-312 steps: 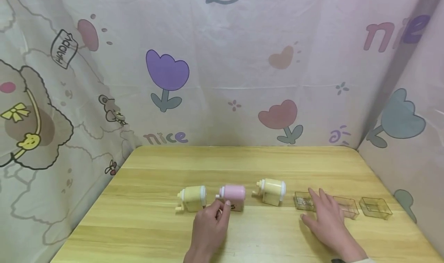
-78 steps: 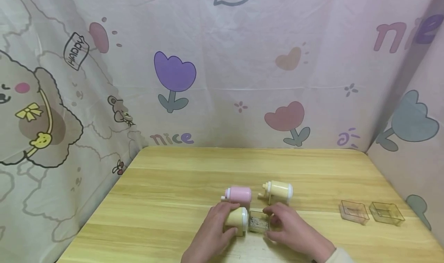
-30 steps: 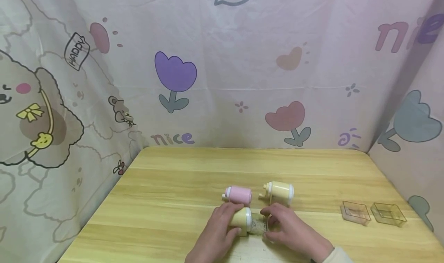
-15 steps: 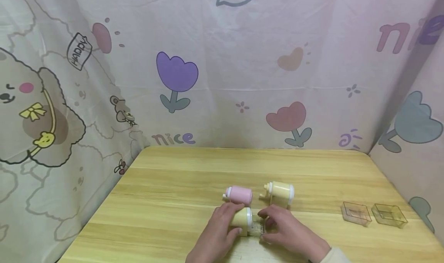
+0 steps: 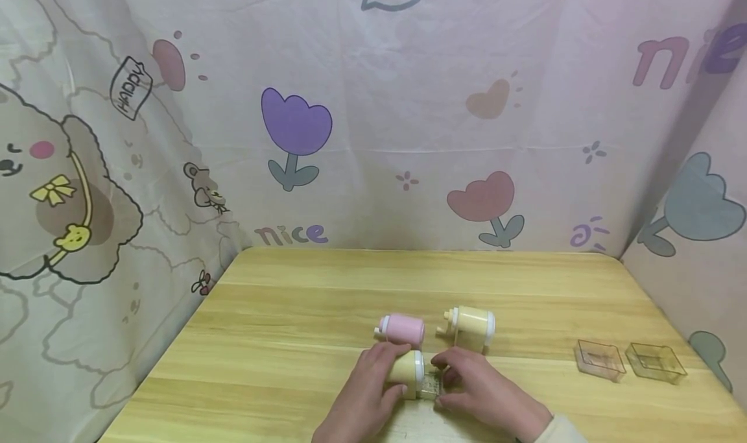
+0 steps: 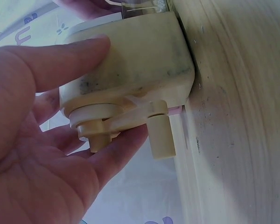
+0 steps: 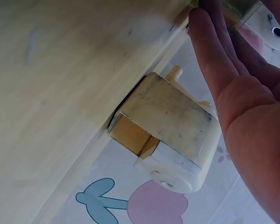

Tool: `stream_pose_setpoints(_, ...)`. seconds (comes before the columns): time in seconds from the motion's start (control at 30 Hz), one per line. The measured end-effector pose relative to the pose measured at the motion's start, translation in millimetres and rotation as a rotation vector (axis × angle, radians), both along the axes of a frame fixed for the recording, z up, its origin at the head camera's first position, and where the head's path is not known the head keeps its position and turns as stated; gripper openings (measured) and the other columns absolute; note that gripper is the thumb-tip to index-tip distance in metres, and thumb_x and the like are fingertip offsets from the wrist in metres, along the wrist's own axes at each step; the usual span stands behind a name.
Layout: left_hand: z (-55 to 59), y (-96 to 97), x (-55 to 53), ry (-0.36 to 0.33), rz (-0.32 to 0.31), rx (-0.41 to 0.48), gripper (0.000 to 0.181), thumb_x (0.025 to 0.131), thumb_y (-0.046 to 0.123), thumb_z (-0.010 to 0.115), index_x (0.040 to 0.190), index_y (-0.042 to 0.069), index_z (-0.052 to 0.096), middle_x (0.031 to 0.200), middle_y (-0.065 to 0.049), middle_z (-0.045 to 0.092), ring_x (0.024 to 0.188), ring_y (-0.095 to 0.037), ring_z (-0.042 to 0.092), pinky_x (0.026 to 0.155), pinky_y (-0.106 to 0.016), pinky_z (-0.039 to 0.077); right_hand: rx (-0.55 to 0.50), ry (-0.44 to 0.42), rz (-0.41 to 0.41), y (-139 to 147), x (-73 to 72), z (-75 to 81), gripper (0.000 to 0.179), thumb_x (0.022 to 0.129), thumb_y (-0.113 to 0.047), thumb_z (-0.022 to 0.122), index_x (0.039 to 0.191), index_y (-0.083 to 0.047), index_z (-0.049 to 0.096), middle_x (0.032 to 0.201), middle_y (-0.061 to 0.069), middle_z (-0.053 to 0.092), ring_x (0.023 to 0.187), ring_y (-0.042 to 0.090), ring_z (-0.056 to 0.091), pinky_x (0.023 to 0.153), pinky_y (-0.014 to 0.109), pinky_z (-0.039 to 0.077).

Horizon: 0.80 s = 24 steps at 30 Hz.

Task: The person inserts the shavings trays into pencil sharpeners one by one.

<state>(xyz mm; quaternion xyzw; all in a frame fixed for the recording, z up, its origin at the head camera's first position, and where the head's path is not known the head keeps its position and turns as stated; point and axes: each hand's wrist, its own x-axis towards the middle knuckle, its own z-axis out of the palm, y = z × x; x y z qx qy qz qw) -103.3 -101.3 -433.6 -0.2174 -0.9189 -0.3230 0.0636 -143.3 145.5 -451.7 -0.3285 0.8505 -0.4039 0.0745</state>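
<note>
My left hand (image 5: 363, 391) grips a yellow crank pencil sharpener (image 5: 403, 373) from its left side. In the left wrist view the thumb lies along the yellow body (image 6: 140, 56), and the crank handle (image 6: 162, 137) points toward the palm. My right hand (image 5: 484, 391) pinches the outer end of a clear shavings drawer (image 5: 430, 386) between thumb and fingers. Dark bits lie in that drawer, which sits partly inside the sharpener's right end. Behind are a pink sharpener (image 5: 404, 328) and a second yellow sharpener (image 5: 473, 324), whose drawer slot (image 7: 130, 135) is open in the right wrist view.
Two more clear drawers, one pinkish (image 5: 599, 360) and one yellowish (image 5: 655, 363), lie at the right of the wooden table (image 5: 280, 300). A printed cloth (image 5: 373, 106) hangs behind the table and along both sides.
The left yellow sharpener has come forward, right of its old place, and the drawer with bits has come across from the right. Over the last second the drawer has slid further into the sharpener.
</note>
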Motion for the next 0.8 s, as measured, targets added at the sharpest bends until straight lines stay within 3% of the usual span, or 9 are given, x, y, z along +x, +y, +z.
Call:
stream_pose_setpoints(0.27, 0.0, -0.2, 0.0, -0.014, 0.003, -0.002, 0.06, 0.09, 0.01, 0.077, 0.145, 0.018, 0.055, 0.146, 0.001, 0.055, 0.132, -0.025, 0.052, 0.11, -0.05, 0.047, 0.004, -0.045, -0.001, -1.3, -1.0, 0.6, 0.056, 0.084, -0.022, 0.086, 0.127, 0.005, 0.061, 0.122, 0.012, 0.066, 0.095, 0.011, 0.069, 0.082, 0.026, 0.06)
stream_pose_setpoints(0.5, 0.5, -0.1, -0.1, 0.004, 0.002, -0.006, 0.06, 0.09, 0.01, 0.077, 0.145, 0.018, 0.055, 0.145, 0.001, 0.055, 0.131, -0.025, 0.052, 0.11, -0.049, 0.048, 0.015, 0.071, 0.035, -2.4, -3.3, 0.1, 0.053, 0.085, -0.017, 0.084, 0.128, 0.005, 0.063, 0.118, 0.01, 0.068, 0.094, 0.007, 0.066, 0.081, 0.026, 0.06)
stream_pose_setpoints(0.8, 0.7, 0.7, -0.3, -0.004, -0.002, -0.008, 0.059, 0.09, 0.009, 0.077, 0.145, 0.018, 0.055, 0.145, 0.001, 0.055, 0.131, -0.025, 0.052, 0.11, -0.049, 0.047, 0.081, 0.136, 0.029, -3.3, -3.6, 1.8, 0.058, 0.082, -0.017, 0.085, 0.131, 0.006, 0.065, 0.112, 0.005, 0.066, 0.093, 0.006, 0.062, 0.079, 0.025, 0.059)
